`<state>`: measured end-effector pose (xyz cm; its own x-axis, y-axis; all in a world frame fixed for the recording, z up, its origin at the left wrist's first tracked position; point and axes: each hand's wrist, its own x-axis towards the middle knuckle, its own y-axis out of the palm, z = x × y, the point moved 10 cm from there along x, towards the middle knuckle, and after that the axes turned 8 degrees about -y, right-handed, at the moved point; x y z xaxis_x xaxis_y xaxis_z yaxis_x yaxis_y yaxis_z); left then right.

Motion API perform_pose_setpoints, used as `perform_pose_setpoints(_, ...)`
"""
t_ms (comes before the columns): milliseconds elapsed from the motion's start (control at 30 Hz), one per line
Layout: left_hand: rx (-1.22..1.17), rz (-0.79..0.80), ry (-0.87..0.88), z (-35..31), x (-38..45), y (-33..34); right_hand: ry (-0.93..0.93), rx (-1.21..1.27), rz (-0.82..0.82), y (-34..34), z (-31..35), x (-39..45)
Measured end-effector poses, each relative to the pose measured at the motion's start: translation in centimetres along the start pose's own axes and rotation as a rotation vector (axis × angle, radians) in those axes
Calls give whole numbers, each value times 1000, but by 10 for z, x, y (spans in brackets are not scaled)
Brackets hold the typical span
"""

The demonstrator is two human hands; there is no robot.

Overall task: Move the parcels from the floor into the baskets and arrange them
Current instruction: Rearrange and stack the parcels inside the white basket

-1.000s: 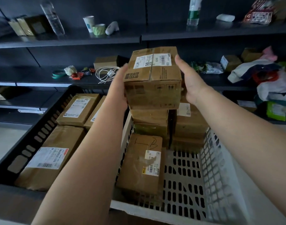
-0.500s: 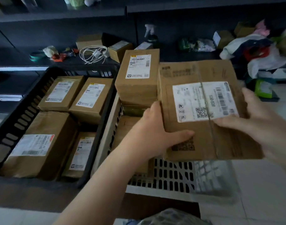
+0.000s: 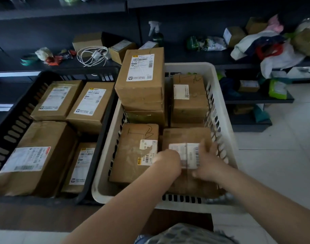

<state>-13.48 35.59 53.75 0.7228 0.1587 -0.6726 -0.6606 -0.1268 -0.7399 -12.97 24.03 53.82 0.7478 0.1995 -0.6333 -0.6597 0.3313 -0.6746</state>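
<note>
A brown parcel [image 3: 185, 136] with a white label lies flat in the near right corner of the white basket [image 3: 189, 66]. My left hand [image 3: 168, 162] grips its left edge and my right hand [image 3: 209, 164] grips its right side, thumb on top. Both hands are blurred. Beside it on the left lies a parcel marked "B" [image 3: 133, 155]. Behind stand a tall stack of parcels [image 3: 141, 85] and another parcel [image 3: 189, 103]. The black basket [image 3: 11, 131] on the left holds several labelled parcels.
Dark shelves behind carry a white cable [image 3: 92, 56], a spray bottle [image 3: 156, 33], small boxes and a heap of bags [image 3: 277, 50]. White tiled floor [image 3: 277, 155] lies to the right. A brown cardboard piece [image 3: 177, 221] sits under the white basket's front.
Both hands brought the parcel down from in front of the stack into the white basket's near right corner, where it now lies flat. My view tilted down.
</note>
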Motion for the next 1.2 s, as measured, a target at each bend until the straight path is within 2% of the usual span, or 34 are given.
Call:
perform_pose_setpoints(67,129,109,28,-13,7,27,64,-230,106,26,-6,15)
perform_pose_setpoints(167,288,153,60,-20,10,38,157,-428,222,39,-14,35)
perform_pose_setpoints(233,355,179,63,-18,8,35,136,-507,208,34,-8,43)
perform_pose_setpoints(300,300,166,55,-16,4,24,28,-536,125,21,11,47)
perform_pose_setpoints(333,188,99,74,-16,3,10,-44,-494,63,11,22,50)
perform_pose_setpoints(367,-5,-37,115,-15,-1,-14,-138,-382,-29,-4,37,52)
perform_pose_setpoints(433,-465,-472,222,9,-28,-87,-338,0,-240,-52,72,50)
perform_pose_setpoints(500,-752,-903,280,60,-65,-151,-480,307,-435,-106,105,41)
perform_pose_setpoints(567,-931,-1095,209,111,-71,-187,-554,485,-606,-148,131,37)
perform_pose_setpoints(633,-1069,-1071,74,152,-47,-206,-539,627,-660,-168,149,44)
perform_pose_setpoints(700,-1119,-922,-31,170,-13,-213,-464,692,-643,-168,158,61)
perform_pose_setpoints(800,-1201,-674,-47,166,27,-203,-425,759,-595,-151,165,78)
perform_pose_setpoints(867,-1268,-582,-9,158,38,-194,-435,825,-580,-142,168,78)
perform_pose_setpoints(1067,-1373,-687,245,140,-6,-196,-556,918,-646,-153,154,26)
perform_pose_setpoints(1200,-1252,-794,330,119,-60,-196,-631,868,-727,-157,132,-36)
